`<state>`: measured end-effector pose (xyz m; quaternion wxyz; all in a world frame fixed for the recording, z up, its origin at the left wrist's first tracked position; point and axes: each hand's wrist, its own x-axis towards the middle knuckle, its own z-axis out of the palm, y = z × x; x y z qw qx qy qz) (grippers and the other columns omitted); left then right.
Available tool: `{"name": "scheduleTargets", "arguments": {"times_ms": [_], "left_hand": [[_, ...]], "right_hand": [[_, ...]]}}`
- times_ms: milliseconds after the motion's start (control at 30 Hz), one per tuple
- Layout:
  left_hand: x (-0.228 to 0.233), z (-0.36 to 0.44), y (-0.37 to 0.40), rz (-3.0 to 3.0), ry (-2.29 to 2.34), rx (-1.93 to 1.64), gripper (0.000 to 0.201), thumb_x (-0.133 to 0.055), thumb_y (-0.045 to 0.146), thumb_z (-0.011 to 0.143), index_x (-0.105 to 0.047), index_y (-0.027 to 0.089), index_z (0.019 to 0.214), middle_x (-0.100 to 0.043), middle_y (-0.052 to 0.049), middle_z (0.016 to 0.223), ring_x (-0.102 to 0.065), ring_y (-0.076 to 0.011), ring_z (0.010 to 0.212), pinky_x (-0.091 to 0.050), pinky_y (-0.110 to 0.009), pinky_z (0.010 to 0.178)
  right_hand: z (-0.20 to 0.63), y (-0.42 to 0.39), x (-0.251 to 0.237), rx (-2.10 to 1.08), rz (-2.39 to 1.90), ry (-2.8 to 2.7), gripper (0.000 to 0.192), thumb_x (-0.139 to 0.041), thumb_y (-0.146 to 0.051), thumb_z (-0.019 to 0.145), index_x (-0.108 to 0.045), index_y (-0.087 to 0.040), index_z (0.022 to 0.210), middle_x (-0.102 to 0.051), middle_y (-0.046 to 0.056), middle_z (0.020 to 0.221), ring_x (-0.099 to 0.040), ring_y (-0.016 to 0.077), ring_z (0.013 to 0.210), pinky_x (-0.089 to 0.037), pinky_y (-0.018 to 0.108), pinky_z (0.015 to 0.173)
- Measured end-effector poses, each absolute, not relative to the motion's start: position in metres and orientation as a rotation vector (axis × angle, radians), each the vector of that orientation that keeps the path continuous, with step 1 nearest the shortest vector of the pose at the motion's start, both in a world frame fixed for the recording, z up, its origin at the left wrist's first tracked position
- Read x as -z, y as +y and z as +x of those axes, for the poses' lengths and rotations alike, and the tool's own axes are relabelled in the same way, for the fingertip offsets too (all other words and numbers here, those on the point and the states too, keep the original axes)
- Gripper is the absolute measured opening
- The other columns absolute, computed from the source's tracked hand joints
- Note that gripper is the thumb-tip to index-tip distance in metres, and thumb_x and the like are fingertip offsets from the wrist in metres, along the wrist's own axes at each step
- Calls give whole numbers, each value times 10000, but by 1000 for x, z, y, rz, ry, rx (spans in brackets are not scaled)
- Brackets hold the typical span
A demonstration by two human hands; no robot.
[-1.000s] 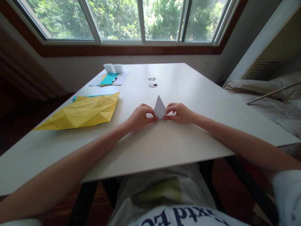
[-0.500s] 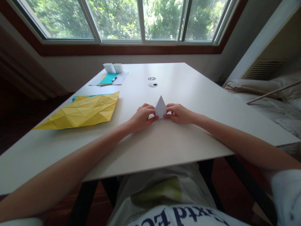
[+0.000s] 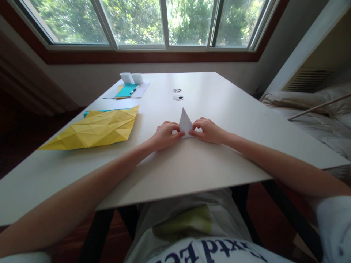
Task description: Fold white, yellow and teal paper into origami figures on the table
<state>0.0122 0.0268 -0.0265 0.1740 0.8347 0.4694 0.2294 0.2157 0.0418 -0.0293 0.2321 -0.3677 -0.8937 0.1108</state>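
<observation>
White and wide, the surface (image 3: 219,153) sits under a row of windows (image 3: 164,22). Near its middle, a small folded white paper (image 3: 185,123) stands with its point up. Left hand (image 3: 164,134) and right hand (image 3: 208,130) pinch its lower corners, fingers curled tight. Creased yellow paper (image 3: 95,128) lies well apart to the left.

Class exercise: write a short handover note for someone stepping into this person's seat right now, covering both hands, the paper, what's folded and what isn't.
Left hand: pinching the lower left edge of the small white folded paper.
Right hand: pinching its lower right edge.
The paper stands point-up on the white table, mid-desk.
Done: folded to a pointed triangle.
Left: any further folds; final shape cannot be told.
Creased yellow sheet lies untouched to the left.
</observation>
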Motion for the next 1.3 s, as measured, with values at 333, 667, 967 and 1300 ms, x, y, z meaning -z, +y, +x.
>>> {"name": "scheduleTargets", "arguments": {"times_ms": [333,667,967,1300], "left_hand": [[32,15,23,2184,1385,-788,431,-607,270,739,-406,194,1113,-617,-57,996,-566,-241,1008,-420,-407,857],[40,16,20,2347,1582,-902,617,-682,357,703,-397,201,1227,-465,-125,1242,-432,-296,1124,-373,-450,879],[31,15,17,2680,1395,-657,164,-540,325,849,-679,242,828,-674,-31,979,-485,-254,1036,-331,-415,845],[25,18,8,2854,1470,-686,161,-551,322,838,-684,232,849,-643,-54,1023,-499,-251,992,-372,-386,804]], "right_hand": [[214,40,33,-354,-1054,-2309,111,-616,-300,738,-587,-194,757,-662,2,767,-554,168,791,-375,308,762],[216,40,37,-402,-1060,-2302,344,-641,-318,741,-536,-219,1053,-589,47,943,-531,201,906,-404,336,796],[216,45,43,-267,-1034,-2422,254,-559,-361,822,-671,-209,991,-605,78,1045,-519,217,988,-335,383,940],[215,40,38,-171,-1001,-2422,251,-584,-344,814,-636,-228,1030,-588,74,1068,-503,228,988,-368,365,885]]}}
